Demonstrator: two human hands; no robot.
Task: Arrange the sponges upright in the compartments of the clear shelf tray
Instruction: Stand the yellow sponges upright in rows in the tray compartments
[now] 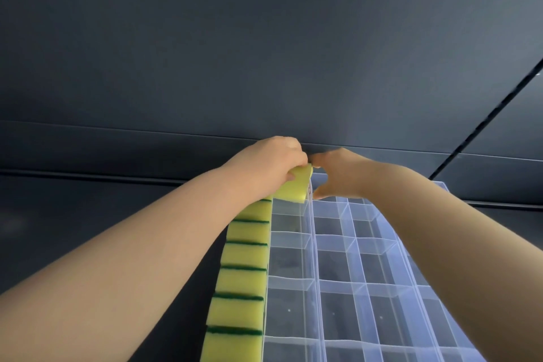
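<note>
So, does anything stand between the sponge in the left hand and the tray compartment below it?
Nothing visible does. The left hand holds the sponge over a far compartment of the clear tray that looks empty. The right hand is beside it at the divider, not under it.

Probably a shop: dark shelving (264, 73) holds a clear divided tray (363, 284) of sponges (244, 256).

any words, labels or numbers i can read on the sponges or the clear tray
No text here can be read.
The row of sponges: yellow with green stripes, no print.
The clear tray: no label or number visible.
The small dark marks beside the held sponge: too small and blurred to read.
</note>
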